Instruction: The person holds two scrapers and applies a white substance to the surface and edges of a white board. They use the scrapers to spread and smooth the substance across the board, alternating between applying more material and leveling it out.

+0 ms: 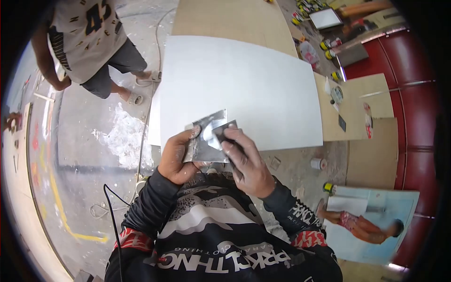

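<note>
My left hand (174, 159) grips a thin square metal plate (201, 151) by its left and lower edges, thumb on top. A dab of white paste (213, 140) lies on the plate. Pinched in my right hand (251, 164) is a dark flat scraper (220, 129), its blade against the plate beside the paste. Part of the scraper is hidden behind my fingers. Both hands are just in front of my body, over the near edge of a large white panel (239, 84).
A bare wooden board (221, 19) extends beyond the panel. Right of it, a side table (357, 105) carries small items. A can (318, 163) stands on the floor. One person (101, 47) stands at left, another (359, 225) at lower right. A cable (144, 122) runs along the floor.
</note>
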Demonstrator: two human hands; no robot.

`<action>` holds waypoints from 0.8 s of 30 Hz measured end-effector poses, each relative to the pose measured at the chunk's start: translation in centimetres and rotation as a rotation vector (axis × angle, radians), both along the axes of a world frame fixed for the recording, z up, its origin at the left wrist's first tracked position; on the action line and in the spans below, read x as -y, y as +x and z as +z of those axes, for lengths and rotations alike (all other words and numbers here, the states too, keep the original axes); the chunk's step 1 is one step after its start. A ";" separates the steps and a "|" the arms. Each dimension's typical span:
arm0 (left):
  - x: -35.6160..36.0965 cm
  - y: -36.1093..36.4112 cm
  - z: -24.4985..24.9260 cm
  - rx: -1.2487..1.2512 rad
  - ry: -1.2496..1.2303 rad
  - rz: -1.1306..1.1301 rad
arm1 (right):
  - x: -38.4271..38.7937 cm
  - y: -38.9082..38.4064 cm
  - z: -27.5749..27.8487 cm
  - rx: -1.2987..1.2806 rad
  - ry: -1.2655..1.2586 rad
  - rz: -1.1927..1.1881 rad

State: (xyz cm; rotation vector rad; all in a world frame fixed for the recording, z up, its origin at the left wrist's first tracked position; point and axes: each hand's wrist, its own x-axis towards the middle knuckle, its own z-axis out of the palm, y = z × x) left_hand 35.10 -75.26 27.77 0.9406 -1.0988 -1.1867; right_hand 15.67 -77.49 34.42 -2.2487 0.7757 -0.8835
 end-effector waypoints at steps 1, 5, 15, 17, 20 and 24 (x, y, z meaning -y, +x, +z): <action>0.8 1.6 0.4 -0.520 0.299 -0.084 | 1.0 -0.2 -0.5 -0.167 -0.020 0.000; 0.5 6.1 6.2 -0.860 0.341 -0.008 | 9.5 -2.6 -4.5 -0.382 -0.186 -0.019; -5.7 5.1 1.4 -0.891 0.450 0.279 | 35.9 -0.3 -9.3 -0.859 0.052 -0.606; -7.1 5.2 0.8 -0.981 0.504 0.322 | 37.2 1.0 -9.6 -0.928 0.094 -0.619; -8.8 5.6 -1.1 -1.032 0.516 0.398 | 38.2 2.4 -10.0 -1.004 0.140 -0.618; -8.8 6.4 -1.4 -1.025 0.478 0.457 | 37.5 3.8 -9.3 -0.929 0.169 -0.530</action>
